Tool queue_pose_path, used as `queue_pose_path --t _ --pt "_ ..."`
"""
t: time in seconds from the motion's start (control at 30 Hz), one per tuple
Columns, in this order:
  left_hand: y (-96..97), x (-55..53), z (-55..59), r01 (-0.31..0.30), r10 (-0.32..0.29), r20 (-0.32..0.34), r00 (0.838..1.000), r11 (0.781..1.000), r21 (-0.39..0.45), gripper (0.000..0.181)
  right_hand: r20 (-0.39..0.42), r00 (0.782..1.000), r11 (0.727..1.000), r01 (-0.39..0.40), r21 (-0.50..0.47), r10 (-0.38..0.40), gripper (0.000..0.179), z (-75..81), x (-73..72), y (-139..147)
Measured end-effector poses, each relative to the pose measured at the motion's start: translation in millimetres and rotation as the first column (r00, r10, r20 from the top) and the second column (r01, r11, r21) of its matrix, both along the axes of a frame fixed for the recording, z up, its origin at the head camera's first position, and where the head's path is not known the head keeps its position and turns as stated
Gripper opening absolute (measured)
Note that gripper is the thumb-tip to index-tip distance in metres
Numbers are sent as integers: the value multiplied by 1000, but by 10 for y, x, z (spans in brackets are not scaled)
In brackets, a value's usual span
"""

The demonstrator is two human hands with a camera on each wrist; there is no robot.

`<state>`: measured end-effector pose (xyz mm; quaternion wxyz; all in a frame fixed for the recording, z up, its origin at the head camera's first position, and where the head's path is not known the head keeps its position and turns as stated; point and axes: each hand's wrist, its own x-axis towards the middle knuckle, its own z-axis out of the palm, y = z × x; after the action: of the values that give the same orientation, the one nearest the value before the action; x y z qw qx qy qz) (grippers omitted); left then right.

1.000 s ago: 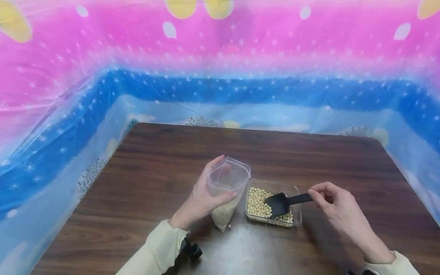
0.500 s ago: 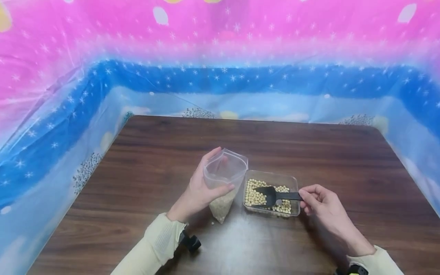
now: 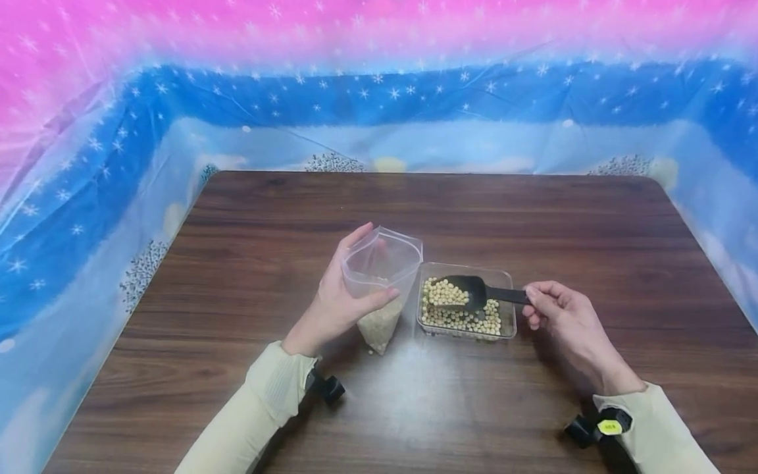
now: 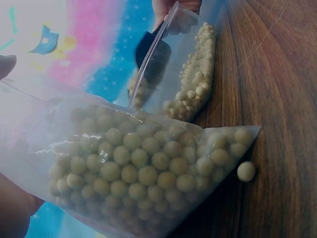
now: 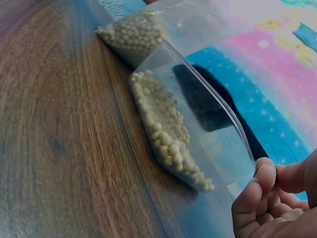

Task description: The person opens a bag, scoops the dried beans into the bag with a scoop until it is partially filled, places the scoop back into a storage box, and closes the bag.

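My left hand point(image 3: 339, 296) grips a clear zip bag point(image 3: 385, 263), its mouth spread wide and its lower part full of pale round beans point(image 4: 133, 173). The bag's bottom corner rests on the table. In my right hand point(image 3: 568, 322) the handle end of a black scoop point(image 3: 476, 293) is pinched between thumb and fingers. A heap of beans lies in the scoop, which is over a clear rectangular container point(image 3: 468, 336) just right of the bag. More beans point(image 5: 168, 134) cover the container's bottom. The right wrist view shows the scoop through the container's wall.
One loose bean point(image 4: 246, 171) lies on the dark wooden table point(image 3: 266, 217) beside the bag's corner. A pink and blue patterned cloth point(image 3: 355, 99) hangs behind the table and along its sides.
My right hand has pushed the scoop leftward through the beans, then levelled and raised it with a load. The left hand keeps holding the bag. The head view has tilted down.
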<state>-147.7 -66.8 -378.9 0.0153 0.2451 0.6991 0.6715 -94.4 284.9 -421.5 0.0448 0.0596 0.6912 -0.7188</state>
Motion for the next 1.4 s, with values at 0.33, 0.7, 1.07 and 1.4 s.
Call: queue_pose_path --t 0.33,0.7,1.07,1.4 --pt "-17 -20 37 2 -2 -14 1000 999 33 90 -111 994 964 -37 -262 8 9 158 -51 117" --pt "-32 -8 56 9 -8 29 1000 1000 -6 90 -242 970 928 -58 -369 -36 13 837 -53 97" --pt "-17 7 25 18 -18 29 999 1000 4 91 -441 896 999 49 6 -41 11 1428 -114 -472" --pt "-1 12 11 35 -36 20 999 999 37 91 -795 579 791 396 466 179 21 1610 9 -796"
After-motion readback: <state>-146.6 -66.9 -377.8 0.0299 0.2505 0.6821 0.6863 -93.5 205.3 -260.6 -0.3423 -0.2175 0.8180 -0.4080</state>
